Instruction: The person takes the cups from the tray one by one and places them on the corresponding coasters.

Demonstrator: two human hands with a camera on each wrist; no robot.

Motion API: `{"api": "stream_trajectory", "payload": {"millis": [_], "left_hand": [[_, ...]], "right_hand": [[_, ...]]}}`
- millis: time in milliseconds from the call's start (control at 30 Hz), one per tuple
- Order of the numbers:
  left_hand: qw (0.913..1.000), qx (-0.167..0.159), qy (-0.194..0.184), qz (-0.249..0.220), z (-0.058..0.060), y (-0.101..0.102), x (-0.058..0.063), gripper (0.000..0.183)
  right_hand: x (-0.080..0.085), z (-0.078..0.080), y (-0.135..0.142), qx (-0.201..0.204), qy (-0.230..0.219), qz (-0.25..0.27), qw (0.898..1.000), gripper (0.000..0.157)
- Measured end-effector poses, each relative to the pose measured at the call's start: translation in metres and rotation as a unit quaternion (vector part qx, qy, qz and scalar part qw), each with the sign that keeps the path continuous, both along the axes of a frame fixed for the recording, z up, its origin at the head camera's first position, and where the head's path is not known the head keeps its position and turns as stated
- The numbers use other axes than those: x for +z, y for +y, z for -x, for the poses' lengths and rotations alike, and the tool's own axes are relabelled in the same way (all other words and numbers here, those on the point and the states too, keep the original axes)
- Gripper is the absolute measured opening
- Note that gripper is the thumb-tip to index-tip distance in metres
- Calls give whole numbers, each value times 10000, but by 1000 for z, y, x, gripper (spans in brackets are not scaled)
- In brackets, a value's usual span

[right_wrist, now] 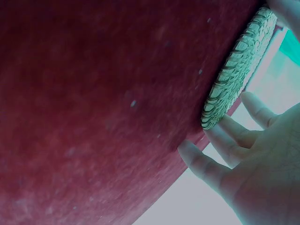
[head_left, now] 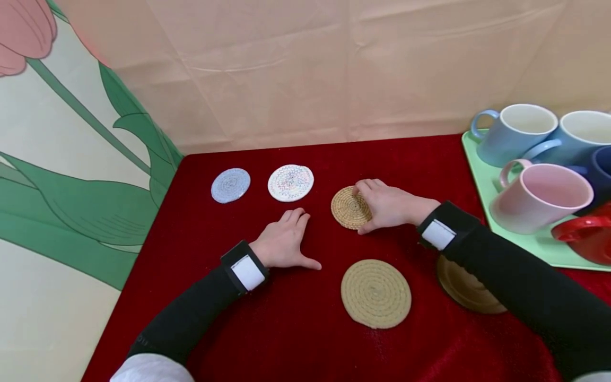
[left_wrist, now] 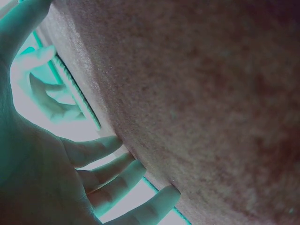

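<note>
My right hand [head_left: 389,204] grips a round woven straw coaster [head_left: 350,209] across its right side, thumb at the near edge and fingertips at the far edge. In the right wrist view the braided rim of the coaster [right_wrist: 236,70] shows between thumb and fingers, close over the red cloth. My left hand [head_left: 282,241] rests on the cloth with fingers spread and thumb stretched out, holding nothing. Just beyond its fingertips lies a white speckled round coaster [head_left: 290,183]. A light blue coaster [head_left: 230,185] lies left of that one.
A larger tan coiled mat [head_left: 375,294] lies nearer, below the right hand. A brown round dish [head_left: 468,289] is partly hidden under the right forearm. At right, a green tray [head_left: 482,175] carries several mugs, among them a pink mug [head_left: 539,201] and a red mug [head_left: 584,239].
</note>
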State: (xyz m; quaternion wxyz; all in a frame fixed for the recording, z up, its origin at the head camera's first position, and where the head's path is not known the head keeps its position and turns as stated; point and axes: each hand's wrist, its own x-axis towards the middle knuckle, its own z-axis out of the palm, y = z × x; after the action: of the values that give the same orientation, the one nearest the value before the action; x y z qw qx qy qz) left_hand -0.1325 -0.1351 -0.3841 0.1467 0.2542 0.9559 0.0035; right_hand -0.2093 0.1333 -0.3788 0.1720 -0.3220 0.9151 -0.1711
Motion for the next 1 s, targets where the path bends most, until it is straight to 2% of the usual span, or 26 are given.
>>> {"api": "stream_trajectory", "payload": {"millis": [533, 1000], "left_hand": [[10000, -14, 14, -11, -1, 0, 1, 113], [10000, 22, -21, 47, -1, 1, 1, 114]], "right_hand": [[0, 28, 7, -568, -33, -203, 9982, 83], [0, 50, 3, -992, -315, -53, 9946, 83]]}}
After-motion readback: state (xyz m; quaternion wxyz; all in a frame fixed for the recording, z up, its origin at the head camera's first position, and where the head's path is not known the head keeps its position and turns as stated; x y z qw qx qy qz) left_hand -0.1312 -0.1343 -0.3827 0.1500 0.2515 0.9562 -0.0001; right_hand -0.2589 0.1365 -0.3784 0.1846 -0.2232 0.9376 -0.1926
